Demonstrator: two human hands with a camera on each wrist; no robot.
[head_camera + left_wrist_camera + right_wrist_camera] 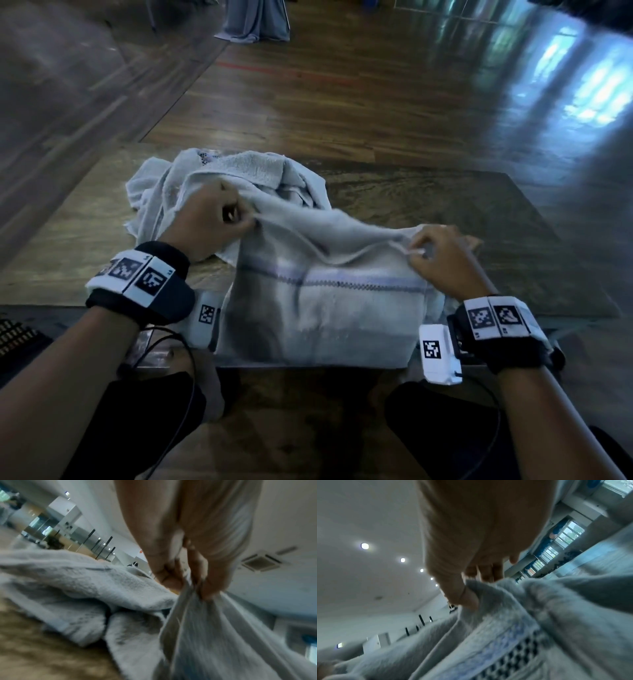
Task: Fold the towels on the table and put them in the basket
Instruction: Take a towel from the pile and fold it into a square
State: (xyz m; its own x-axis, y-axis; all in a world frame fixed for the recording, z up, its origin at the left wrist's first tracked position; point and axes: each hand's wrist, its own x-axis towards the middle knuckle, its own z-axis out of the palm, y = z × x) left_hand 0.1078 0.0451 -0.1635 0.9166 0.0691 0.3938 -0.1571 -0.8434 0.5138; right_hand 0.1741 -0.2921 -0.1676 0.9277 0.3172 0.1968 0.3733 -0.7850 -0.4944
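Note:
A pale grey towel (318, 308) with a purple checked stripe hangs over the near edge of the low wooden table (445, 212). My left hand (236, 219) pinches its upper left corner, and my right hand (416, 250) pinches its upper right corner, so the top edge sags between them. In the left wrist view my left hand (190, 588) grips bunched towel cloth (214, 635). The right wrist view shows my right hand (469, 593) pinching the towel's hem (496, 635) near the checked stripe. No basket is in view.
A heap of crumpled grey towels (212, 178) lies at the table's back left, just behind my left hand. A dark grid-patterned object (17, 337) shows at the left edge. Wooden floor (376, 102) stretches beyond the table. My knees are below the near edge.

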